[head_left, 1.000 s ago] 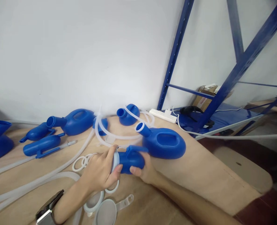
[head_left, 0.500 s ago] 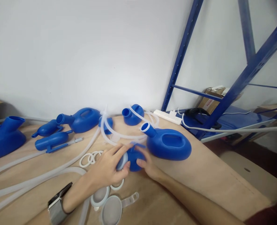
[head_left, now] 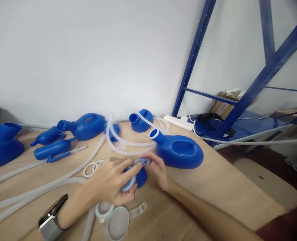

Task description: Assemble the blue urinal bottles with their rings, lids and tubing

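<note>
My left hand is wrapped round a small blue plastic piece with a pale round lid at its near end. The fingers hide much of both. From the lid's far side a clear strap reaches over the blue piece. My right hand pinches the end of this strap between its fingers. Just beyond the right hand stands a blue handled bottle with a white ring on its mouth. Below my left hand lie two loose lids, one a round lid with a clear strap.
White rings and pale tubes lie at the left. Blue bottles and smaller blue parts line the back. A power strip lies by the wall, near a blue shelf rack. A stool stands at the right.
My right hand has shifted from the side of the blue piece to the strap. The blue piece has turned in my left hand and moved slightly left.
</note>
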Demonstrator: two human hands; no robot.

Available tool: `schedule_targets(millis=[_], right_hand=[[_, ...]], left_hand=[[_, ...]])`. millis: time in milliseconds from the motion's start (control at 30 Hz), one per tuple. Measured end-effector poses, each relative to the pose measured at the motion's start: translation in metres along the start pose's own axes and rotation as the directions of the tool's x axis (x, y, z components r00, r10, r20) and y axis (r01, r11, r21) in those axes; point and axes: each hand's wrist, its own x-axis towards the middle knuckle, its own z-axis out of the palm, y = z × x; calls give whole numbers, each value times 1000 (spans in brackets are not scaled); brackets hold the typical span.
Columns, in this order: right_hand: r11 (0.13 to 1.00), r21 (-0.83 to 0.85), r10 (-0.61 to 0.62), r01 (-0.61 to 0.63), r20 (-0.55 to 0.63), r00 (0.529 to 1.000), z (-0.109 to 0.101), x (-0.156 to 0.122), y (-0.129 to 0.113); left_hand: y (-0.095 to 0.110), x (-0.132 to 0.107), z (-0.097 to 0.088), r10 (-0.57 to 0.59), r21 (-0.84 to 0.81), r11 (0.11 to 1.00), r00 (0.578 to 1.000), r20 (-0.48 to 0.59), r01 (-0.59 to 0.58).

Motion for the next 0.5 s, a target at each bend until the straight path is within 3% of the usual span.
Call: schedule_targets(millis=[67, 167, 267, 333, 400, 500], right_hand=[[998, 38, 55, -53, -55, 997, 3, -1, 2], [993, 52, 109, -103, -126, 986, 7, 0, 7], [998, -32, 56, -61, -126, 990, 11, -1, 7], [997, -77, 22, -32, -131, 991, 13, -3, 5], [994, -110, 1, -18, -153, 988, 14, -6, 3], [988, -156, -17, -12, -183, 983, 16, -9, 4]], left_hand=[[2, 3, -4, -15, -19, 1000, 999, 46, 15], [7, 8, -9, -216, -165, 956, 962, 169, 243], [18, 11, -7, -463, -321, 790, 852, 246, 522], [25, 12, -1, -583, -371, 685, 777, 237, 627], [28, 11, 6, -644, -379, 635, 732, 222, 673], [27, 11, 13, -634, -376, 656, 748, 195, 654]])
